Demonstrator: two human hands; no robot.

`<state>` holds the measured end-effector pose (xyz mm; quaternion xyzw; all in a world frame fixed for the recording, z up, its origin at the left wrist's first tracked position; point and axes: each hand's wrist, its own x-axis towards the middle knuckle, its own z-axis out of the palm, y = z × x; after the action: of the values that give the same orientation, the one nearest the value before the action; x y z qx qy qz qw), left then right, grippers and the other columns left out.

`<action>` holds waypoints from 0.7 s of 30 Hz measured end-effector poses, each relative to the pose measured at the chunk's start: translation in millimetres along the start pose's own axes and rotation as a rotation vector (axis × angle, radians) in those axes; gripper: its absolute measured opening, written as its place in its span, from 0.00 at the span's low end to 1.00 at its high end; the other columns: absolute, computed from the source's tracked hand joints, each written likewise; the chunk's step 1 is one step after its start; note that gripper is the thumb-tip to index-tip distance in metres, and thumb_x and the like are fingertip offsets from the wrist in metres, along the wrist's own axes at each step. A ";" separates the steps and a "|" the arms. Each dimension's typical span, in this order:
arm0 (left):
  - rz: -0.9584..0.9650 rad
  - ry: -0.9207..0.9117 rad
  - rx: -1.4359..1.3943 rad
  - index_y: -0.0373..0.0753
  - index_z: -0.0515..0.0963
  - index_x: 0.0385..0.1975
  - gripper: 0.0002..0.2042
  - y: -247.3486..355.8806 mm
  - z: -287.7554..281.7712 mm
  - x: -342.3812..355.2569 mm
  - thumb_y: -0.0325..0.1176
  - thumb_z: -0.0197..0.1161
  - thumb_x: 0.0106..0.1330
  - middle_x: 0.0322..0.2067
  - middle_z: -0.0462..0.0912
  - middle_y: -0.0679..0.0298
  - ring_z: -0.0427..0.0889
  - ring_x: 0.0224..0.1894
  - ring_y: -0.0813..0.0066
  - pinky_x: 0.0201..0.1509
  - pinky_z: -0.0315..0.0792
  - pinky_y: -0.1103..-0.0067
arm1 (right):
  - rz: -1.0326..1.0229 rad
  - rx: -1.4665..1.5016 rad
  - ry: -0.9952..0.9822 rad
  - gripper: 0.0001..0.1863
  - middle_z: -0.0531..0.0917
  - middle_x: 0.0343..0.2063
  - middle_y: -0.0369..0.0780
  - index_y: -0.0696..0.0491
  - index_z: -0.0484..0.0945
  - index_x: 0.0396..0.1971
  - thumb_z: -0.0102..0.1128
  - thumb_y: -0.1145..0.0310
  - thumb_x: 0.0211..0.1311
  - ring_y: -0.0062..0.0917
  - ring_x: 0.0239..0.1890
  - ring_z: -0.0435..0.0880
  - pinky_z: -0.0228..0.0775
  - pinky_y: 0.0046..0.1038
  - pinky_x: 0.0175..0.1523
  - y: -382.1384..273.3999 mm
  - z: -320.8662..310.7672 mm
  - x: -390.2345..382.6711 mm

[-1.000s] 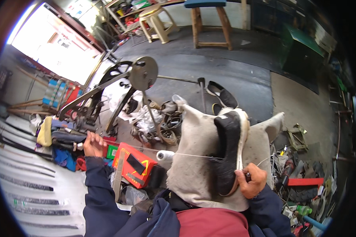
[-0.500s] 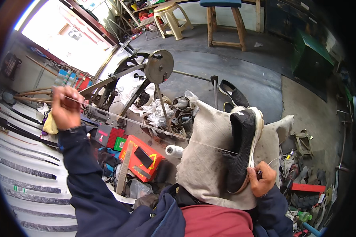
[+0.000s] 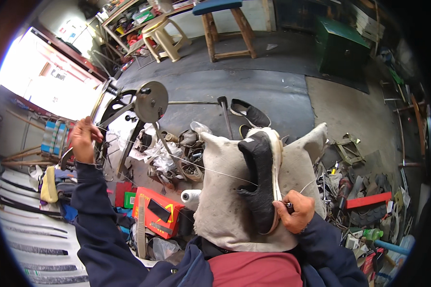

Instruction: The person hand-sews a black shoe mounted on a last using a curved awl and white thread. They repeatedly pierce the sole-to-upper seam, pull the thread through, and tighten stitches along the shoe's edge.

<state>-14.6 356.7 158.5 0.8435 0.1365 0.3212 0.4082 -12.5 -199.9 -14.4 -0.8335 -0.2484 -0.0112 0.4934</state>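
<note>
Pinching white thread (image 3: pixel 225 173), left hand (image 3: pixel 85 138) holds it out from black shoe (image 3: pixel 259 167) on beige cloth (image 3: pixel 225 205); right hand (image 3: pixel 299 213) grips dark tool (image 3: pixel 289 207) at sole (image 3: pixel 276 184) — slack could snag thread on machine (image 3: pixel 151 103) (close by), too hard a tug could snap it.

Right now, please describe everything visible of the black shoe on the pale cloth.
The black shoe, its textured upper looking like fabric, lies tipped sideways on the stained pale cloth: opening left, whitish sole right, toe toward the picture's bottom. White thread runs from the opening toward the left hand; the right hand touches the sole.
</note>
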 end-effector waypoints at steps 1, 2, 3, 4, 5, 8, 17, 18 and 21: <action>-0.078 -0.027 0.043 0.41 0.73 0.25 0.21 -13.8 11.6 -3.4 0.49 0.58 0.77 0.20 0.76 0.68 0.78 0.21 0.83 0.22 0.69 0.86 | 0.003 -0.008 -0.006 0.13 0.79 0.19 0.41 0.54 0.76 0.21 0.75 0.71 0.56 0.33 0.16 0.80 0.69 0.31 0.22 0.5 -0.6 0.3; -0.091 -0.074 0.066 0.41 0.73 0.24 0.21 -26.5 23.2 -7.2 0.50 0.58 0.77 0.21 0.77 0.69 0.79 0.23 0.83 0.22 0.70 0.86 | -0.001 0.000 0.003 0.13 0.79 0.19 0.41 0.54 0.76 0.22 0.75 0.71 0.56 0.33 0.17 0.80 0.69 0.31 0.22 0.9 -0.6 0.4; -0.102 -0.115 0.064 0.42 0.74 0.25 0.20 -38.3 36.4 -9.6 0.48 0.59 0.77 0.21 0.77 0.70 0.79 0.24 0.84 0.22 0.69 0.87 | -0.002 0.019 0.000 0.12 0.79 0.19 0.41 0.54 0.77 0.22 0.75 0.70 0.56 0.33 0.17 0.80 0.69 0.31 0.22 1.5 -0.7 0.4; -0.105 -0.170 0.079 0.42 0.74 0.26 0.18 -47.9 48.6 -10.9 0.47 0.60 0.77 0.22 0.77 0.71 0.79 0.25 0.85 0.22 0.68 0.87 | -0.011 0.029 0.000 0.12 0.79 0.19 0.42 0.55 0.76 0.22 0.75 0.72 0.56 0.33 0.16 0.80 0.68 0.31 0.22 2.2 -0.3 0.4; -0.092 -0.220 0.096 0.42 0.75 0.26 0.17 -54.5 60.2 -11.0 0.45 0.61 0.77 0.23 0.78 0.72 0.79 0.26 0.86 0.22 0.68 0.87 | -0.009 0.043 0.005 0.13 0.78 0.18 0.42 0.55 0.76 0.21 0.75 0.73 0.56 0.33 0.15 0.79 0.68 0.30 0.22 2.7 -0.1 0.2; 0.002 -0.343 0.334 0.37 0.79 0.37 0.11 -54.6 94.3 -12.1 0.38 0.67 0.70 0.35 0.83 0.64 0.81 0.37 0.76 0.39 0.75 0.79 | -0.004 0.049 0.016 0.12 0.79 0.19 0.42 0.56 0.77 0.22 0.75 0.72 0.56 0.31 0.16 0.79 0.68 0.29 0.22 4.1 1.0 -0.8; -0.270 -0.688 -0.601 0.40 0.63 0.54 0.20 60.2 224.9 -159.7 0.19 0.62 0.67 0.48 0.81 0.57 0.80 0.55 0.69 0.63 0.71 0.74 | -0.009 0.066 0.014 0.12 0.79 0.19 0.41 0.56 0.77 0.23 0.75 0.72 0.57 0.31 0.16 0.79 0.68 0.29 0.22 7.4 1.5 0.4; -0.386 -0.749 -0.721 0.40 0.62 0.54 0.20 68.2 233.2 -174.0 0.20 0.62 0.69 0.50 0.80 0.56 0.79 0.55 0.69 0.63 0.71 0.73 | -0.010 0.074 0.011 0.12 0.79 0.19 0.41 0.56 0.77 0.23 0.75 0.71 0.57 0.32 0.16 0.79 0.68 0.29 0.22 7.4 1.1 0.3; -0.673 -0.935 -0.815 0.38 0.62 0.59 0.22 77.0 252.2 -189.5 0.25 0.64 0.70 0.56 0.77 0.56 0.77 0.58 0.68 0.65 0.71 0.70 | 0.001 0.101 -0.006 0.12 0.78 0.19 0.42 0.56 0.77 0.23 0.74 0.72 0.58 0.32 0.16 0.79 0.67 0.29 0.22 7.6 -0.8 -0.2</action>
<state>4.4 63.3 20.6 0.5850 0.0693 -0.1929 0.7847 -9.2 -203.6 -20.3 -0.8077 -0.2498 0.0038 0.5341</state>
